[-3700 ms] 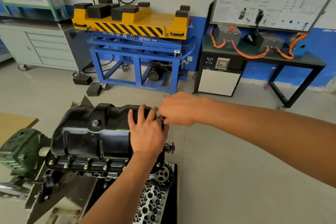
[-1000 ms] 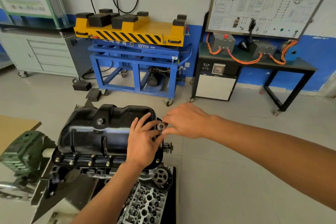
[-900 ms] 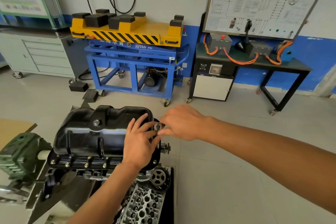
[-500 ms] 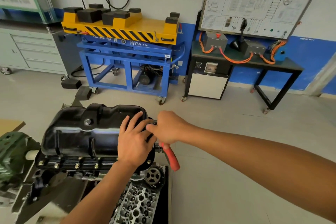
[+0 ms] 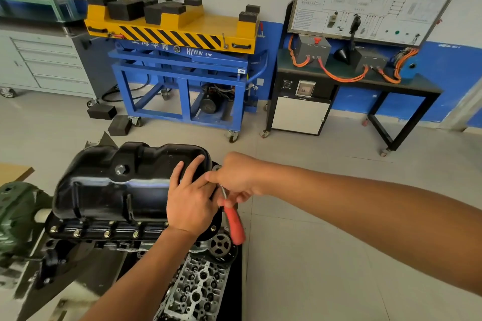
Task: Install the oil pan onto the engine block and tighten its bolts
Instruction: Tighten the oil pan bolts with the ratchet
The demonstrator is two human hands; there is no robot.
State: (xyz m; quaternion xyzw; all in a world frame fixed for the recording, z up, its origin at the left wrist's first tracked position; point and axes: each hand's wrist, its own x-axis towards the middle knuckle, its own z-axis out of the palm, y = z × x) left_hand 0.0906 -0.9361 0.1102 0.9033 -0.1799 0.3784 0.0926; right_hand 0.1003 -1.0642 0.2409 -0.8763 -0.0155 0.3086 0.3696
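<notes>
The black oil pan (image 5: 109,185) sits upside-up on the inverted engine block (image 5: 86,247), with a row of brass-coloured bolts (image 5: 107,234) along its near flange. My left hand (image 5: 190,203) lies flat on the pan's right end, fingers spread. My right hand (image 5: 236,177) grips a ratchet with a red handle (image 5: 234,224) at the pan's right edge. The ratchet's head and the bolt under it are hidden by my fingers.
A cylinder head (image 5: 198,289) lies below the block, beside a timing sprocket (image 5: 221,245). A green stand part (image 5: 18,219) is at the left. Behind stand a blue and yellow lift cart (image 5: 182,60), a grey drawer cabinet (image 5: 44,65) and a black bench (image 5: 365,86).
My right hand first worked a small part with its fingers at the pan's right edge; it now holds the red-handled ratchet there, handle hanging down. The left hand stayed on the pan.
</notes>
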